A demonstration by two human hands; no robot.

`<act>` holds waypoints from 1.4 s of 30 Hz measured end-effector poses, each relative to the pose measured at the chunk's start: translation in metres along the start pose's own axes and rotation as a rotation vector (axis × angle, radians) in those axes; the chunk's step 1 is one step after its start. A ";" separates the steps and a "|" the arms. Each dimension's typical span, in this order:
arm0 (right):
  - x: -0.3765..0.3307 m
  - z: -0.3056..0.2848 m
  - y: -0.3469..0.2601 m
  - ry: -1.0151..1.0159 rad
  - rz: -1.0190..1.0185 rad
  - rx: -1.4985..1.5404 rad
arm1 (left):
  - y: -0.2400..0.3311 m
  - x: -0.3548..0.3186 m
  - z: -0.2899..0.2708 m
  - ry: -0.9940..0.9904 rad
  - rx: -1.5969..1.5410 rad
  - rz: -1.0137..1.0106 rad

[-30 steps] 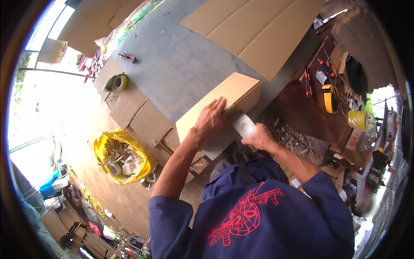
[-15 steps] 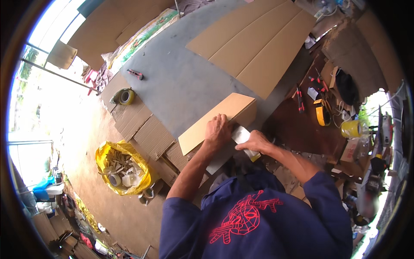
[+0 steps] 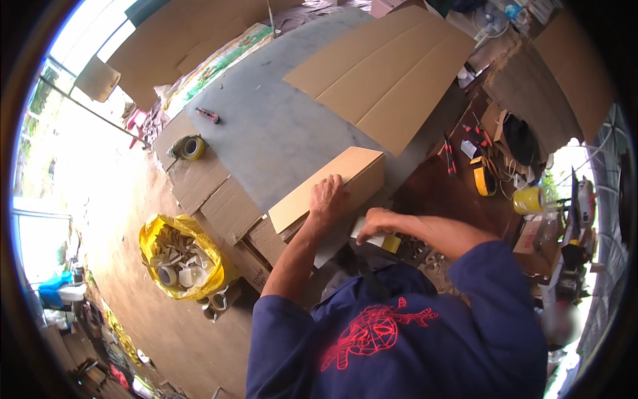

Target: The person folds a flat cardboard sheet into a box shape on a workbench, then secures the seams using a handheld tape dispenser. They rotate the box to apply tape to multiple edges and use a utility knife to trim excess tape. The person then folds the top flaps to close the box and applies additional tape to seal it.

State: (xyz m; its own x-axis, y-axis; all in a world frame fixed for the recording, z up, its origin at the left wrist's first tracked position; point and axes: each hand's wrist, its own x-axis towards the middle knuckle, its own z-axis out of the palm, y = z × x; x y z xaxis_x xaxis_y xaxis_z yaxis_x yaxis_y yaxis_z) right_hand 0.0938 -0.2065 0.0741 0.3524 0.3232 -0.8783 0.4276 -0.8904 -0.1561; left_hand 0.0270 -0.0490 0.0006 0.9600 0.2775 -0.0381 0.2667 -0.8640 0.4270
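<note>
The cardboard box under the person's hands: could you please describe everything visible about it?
The cardboard box is plain brown, long and closed, lying flat at the near edge of the grey table. The left hand presses on its top near the edge. The right hand is at its near side, holding a tape roll.

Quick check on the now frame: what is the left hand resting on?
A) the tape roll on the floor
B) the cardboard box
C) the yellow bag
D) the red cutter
B: the left hand lies flat on top of the cardboard box, far from the yellow bag, tape roll and red cutter.
</note>
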 end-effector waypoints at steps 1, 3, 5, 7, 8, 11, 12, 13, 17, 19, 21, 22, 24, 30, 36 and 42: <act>0.000 0.004 0.013 0.011 0.040 0.017 | 0.000 0.002 -0.001 0.023 -0.013 -0.003; 0.010 0.027 0.063 0.121 0.036 0.094 | 0.001 0.003 0.003 -0.002 0.025 -0.030; -0.005 0.032 0.093 0.175 0.018 0.125 | 0.006 0.007 0.001 -0.021 0.043 -0.063; -0.005 0.056 0.123 0.348 -0.116 0.242 | 0.007 0.003 -0.005 -0.053 0.077 -0.119; -0.010 0.063 0.129 0.485 -0.205 0.322 | 0.005 0.005 -0.007 -0.074 0.068 -0.144; -0.024 0.068 0.131 0.664 -0.374 0.547 | 0.009 0.008 -0.007 0.082 0.100 -0.122; -0.027 0.072 0.132 0.690 -0.408 0.623 | 0.017 0.009 -0.008 0.299 0.151 -0.043; -0.025 0.073 0.130 0.740 -0.442 0.650 | 0.024 0.009 -0.010 0.514 0.200 0.040; -0.049 0.045 0.122 0.792 -0.590 0.637 | 0.057 -0.004 -0.024 0.268 -0.535 -0.109; -0.051 0.036 0.128 0.764 -0.586 0.626 | 0.075 -0.009 -0.034 -0.061 -1.115 -0.281; -0.054 0.028 0.137 0.741 -0.630 0.600 | 0.104 -0.014 -0.052 -0.218 -1.309 -0.342; -0.052 0.025 0.143 0.725 -0.644 0.586 | 0.110 -0.014 -0.055 -0.266 -1.277 -0.340; -0.047 0.022 0.154 0.688 -0.677 0.558 | 0.116 -0.017 -0.058 -0.355 -1.213 -0.344; -0.046 0.011 0.171 0.558 -0.771 0.497 | 0.120 -0.025 -0.035 -0.280 -1.307 -0.524; -0.038 0.002 0.155 0.506 -0.598 0.487 | 0.119 0.003 -0.040 -0.200 -1.014 -0.609; -0.019 -0.004 0.146 0.562 -0.452 0.548 | 0.099 0.058 -0.050 0.092 -0.705 -0.431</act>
State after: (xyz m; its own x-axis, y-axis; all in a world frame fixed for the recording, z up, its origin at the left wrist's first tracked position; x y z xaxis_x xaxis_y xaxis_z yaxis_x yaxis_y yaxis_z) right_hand 0.1524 -0.3414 0.0695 0.6633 0.6600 -0.3528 0.2186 -0.6218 -0.7521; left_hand 0.1051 -0.0970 0.0860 0.7668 0.5838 -0.2667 0.4640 -0.2172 0.8588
